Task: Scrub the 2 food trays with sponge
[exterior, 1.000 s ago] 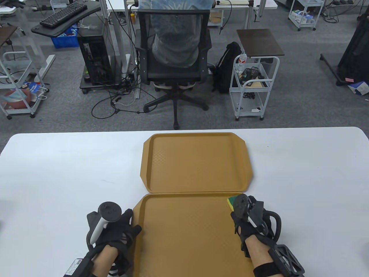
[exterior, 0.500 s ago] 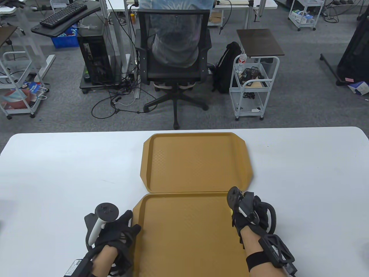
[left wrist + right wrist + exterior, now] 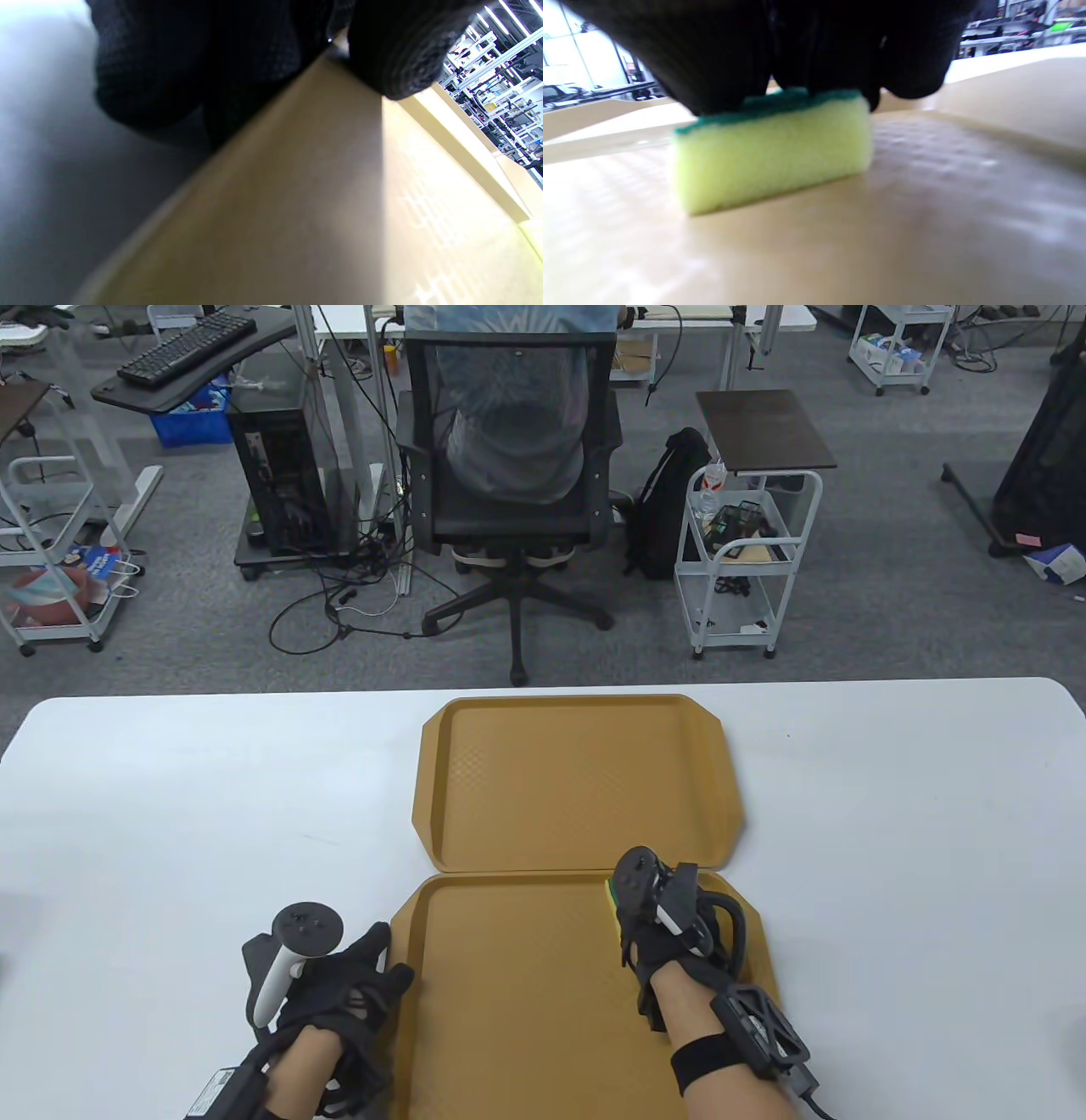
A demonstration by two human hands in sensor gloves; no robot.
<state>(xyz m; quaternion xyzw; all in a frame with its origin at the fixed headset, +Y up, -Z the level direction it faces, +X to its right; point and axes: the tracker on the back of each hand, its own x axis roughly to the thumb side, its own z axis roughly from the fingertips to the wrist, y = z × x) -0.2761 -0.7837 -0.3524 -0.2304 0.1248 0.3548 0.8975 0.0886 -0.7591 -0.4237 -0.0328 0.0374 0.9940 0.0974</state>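
Two tan food trays lie end to end on the white table: the far tray and the near tray. My right hand holds a yellow sponge with a green top on the near tray, close to its far rim, right of centre. In the right wrist view the sponge sits flat on the near tray with my gloved fingers on top of it. My left hand lies at the near tray's left rim, fingers straight, thumb on the rim.
The white table spreads wide on both sides of the trays. Beyond its far edge stand an office chair with a seated person, a white cart and a computer tower.
My right hand has slid the sponge to the left along the near tray's far edge, away from its far right corner. The left hand has barely moved.
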